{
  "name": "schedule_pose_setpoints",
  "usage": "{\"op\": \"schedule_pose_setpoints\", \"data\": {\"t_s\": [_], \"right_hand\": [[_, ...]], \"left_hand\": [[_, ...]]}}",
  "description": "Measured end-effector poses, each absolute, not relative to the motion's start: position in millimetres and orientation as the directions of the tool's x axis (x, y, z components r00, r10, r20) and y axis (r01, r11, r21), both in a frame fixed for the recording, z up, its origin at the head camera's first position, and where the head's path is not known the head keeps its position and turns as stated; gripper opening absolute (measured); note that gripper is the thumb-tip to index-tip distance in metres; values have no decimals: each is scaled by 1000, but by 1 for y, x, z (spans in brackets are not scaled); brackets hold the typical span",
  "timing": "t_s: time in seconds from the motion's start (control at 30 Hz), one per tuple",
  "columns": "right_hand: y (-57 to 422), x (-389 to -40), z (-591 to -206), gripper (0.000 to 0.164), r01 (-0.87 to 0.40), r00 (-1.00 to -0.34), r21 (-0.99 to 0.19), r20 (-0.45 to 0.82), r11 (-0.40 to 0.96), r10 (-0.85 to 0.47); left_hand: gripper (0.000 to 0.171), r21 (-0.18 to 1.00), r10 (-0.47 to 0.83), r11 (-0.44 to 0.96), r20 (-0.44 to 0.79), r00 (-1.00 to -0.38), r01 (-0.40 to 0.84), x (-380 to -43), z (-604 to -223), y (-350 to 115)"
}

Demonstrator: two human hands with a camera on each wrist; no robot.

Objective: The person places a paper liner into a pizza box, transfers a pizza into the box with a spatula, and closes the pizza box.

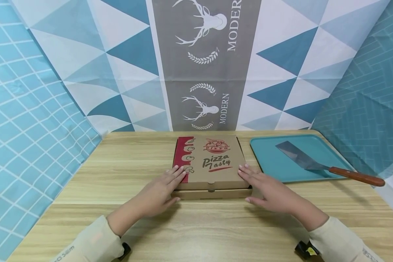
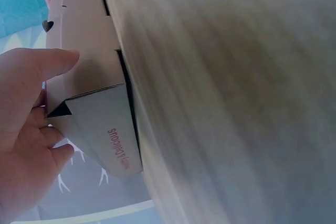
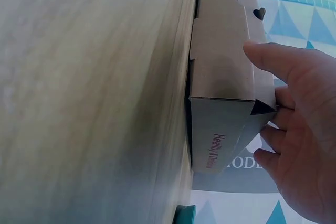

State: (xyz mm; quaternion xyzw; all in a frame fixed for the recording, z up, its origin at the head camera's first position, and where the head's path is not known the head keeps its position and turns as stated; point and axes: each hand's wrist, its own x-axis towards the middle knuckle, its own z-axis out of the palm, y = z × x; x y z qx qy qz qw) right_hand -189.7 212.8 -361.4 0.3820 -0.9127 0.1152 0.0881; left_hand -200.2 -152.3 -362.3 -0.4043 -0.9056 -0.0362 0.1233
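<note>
A closed cardboard pizza box (image 1: 216, 160) lies on the wooden table, its brown lid printed with red and dark lettering and a red strip at the left. My left hand (image 1: 162, 191) rests its fingertips on the lid's near left corner, the thumb extended by the front wall. At the near right corner my right hand (image 1: 270, 191) mirrors it, fingers on the lid and thumb pointing along the front. In the left wrist view the thumb overlaps the box's front wall (image 2: 92, 72), with the lower fingers beside the lid corner. The right wrist view shows the box's printed side (image 3: 215, 135).
Right of the box is a blue tray (image 1: 268, 156). A metal spatula (image 1: 298, 156) lies across it, its wooden handle (image 1: 357, 176) jutting past the tray's near right rim. Patterned sheets (image 1: 127, 65) stand behind and at both sides of the table (image 1: 127, 160).
</note>
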Motion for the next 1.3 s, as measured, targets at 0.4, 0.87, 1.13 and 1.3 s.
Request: {"op": "schedule_pose_setpoints", "data": {"t_s": [0.4,0.87,1.13,1.3], "right_hand": [[214,-189,-367,71,-694,-719,-171,198,699,-666],[212,-194,-367,68,-662,-750,-185,171,727,-640],[213,-200,-362,58,-597,-802,-240,167,766,-573],[218,-206,-362,57,-611,-792,-239,199,755,-578]], "left_hand": [[72,-36,733,670,192,-653,741,-197,-367,-152],[68,84,651,728,226,-725,680,-200,-366,-150],[58,237,586,739,235,-775,631,-210,-361,-151],[56,234,603,731,219,-768,641,-214,-362,-146]]}}
